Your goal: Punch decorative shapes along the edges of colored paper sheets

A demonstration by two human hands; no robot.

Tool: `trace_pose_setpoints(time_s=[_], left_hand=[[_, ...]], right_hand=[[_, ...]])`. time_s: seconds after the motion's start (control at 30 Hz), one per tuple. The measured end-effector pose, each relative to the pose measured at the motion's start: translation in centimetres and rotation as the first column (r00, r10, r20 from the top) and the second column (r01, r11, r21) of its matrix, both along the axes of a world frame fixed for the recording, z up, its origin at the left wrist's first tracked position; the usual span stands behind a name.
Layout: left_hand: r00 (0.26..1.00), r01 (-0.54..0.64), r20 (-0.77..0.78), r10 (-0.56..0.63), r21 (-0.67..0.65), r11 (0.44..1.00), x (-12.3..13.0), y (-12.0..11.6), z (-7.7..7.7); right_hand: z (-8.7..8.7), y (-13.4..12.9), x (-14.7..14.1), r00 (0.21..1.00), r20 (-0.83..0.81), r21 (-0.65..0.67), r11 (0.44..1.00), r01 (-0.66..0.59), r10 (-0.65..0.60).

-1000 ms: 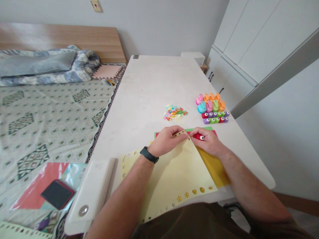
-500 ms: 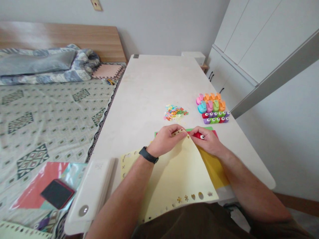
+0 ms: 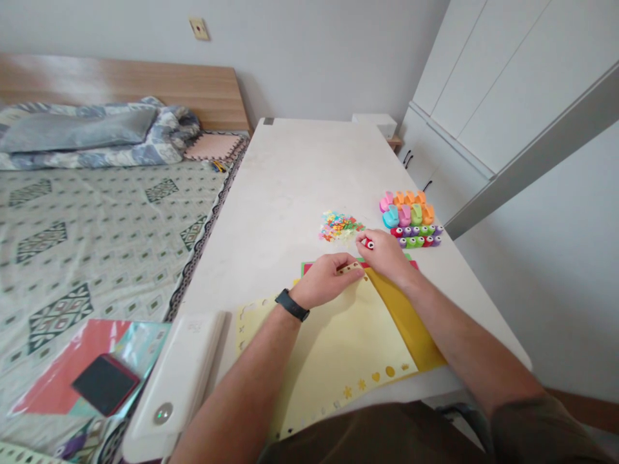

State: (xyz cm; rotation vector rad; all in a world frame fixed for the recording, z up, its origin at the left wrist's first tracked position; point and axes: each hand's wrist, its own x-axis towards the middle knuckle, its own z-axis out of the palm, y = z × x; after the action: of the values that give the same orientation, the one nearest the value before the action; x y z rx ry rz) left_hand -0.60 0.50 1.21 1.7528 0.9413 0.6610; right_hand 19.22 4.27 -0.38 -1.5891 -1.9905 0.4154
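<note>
Lying nearest the body, a thin, pale yellow paper sheet (image 3: 358, 335), with shapes cut along its edges, overlaps deep yellow paper (image 3: 418, 325) on its right. The left hand (image 3: 323, 281) has its thumb and fingers closed on the sheet's far corner, lifting it slightly. A light pinch just beside the cut-outs seems best, since thin paper (holed like this, above all) could crease or tear if bent hard.

Just beyond, the right hand (image 3: 389, 254) is curled closed around a small red plastic craft punch (image 3: 369, 244) with a round white-and-dark end, held apart from the sheet and near the loose heap of multicoloured paper cut-outs (image 3: 341, 225). Keeping the punch over that heap, with a firm but unforced hold, should stop stray bits landing on the sheet. To the right, further punches stand in rows: small red, purple and green ones (image 3: 414, 243), then larger pink, blue, green and orange ones (image 3: 403, 216) behind.
</note>
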Motion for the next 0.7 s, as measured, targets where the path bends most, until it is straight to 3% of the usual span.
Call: trace_pose_setpoints(time_s=[0.13,0.27,0.4,0.53,0.7], left_hand=[[1.0,0.007,-0.003,-0.007,-0.005,1.0,-0.1,0.1,0.1],[1.0,0.005,-0.004,-0.005,-0.018,1.0,-0.1,0.1,0.0],[1.0,-0.001,0.007,0.001,-0.023,1.0,-0.1,0.1,0.1],[1.0,0.001,0.016,-0.001,-0.008,1.0,-0.2,0.1,-0.1],[1.0,0.0,0.0,0.0,-0.011,1.0,-0.2,0.2,-0.4]], right_hand=[[-0.8,2.6,-0.4,0.986,0.154,-0.015,0.998,0.061,-0.058],[-1.1,3.1,-0.1,0.977,0.208,-0.025,0.998,0.05,-0.044],[-0.3,1.6,0.6,0.989,0.134,0.0,0.998,0.068,-0.067],[0.9,-0.6,2.2,0.991,0.078,-0.096,0.989,0.117,-0.109],[1.3,-2.0,6.7,0.974,0.032,-0.081,0.971,0.224,-0.222]])
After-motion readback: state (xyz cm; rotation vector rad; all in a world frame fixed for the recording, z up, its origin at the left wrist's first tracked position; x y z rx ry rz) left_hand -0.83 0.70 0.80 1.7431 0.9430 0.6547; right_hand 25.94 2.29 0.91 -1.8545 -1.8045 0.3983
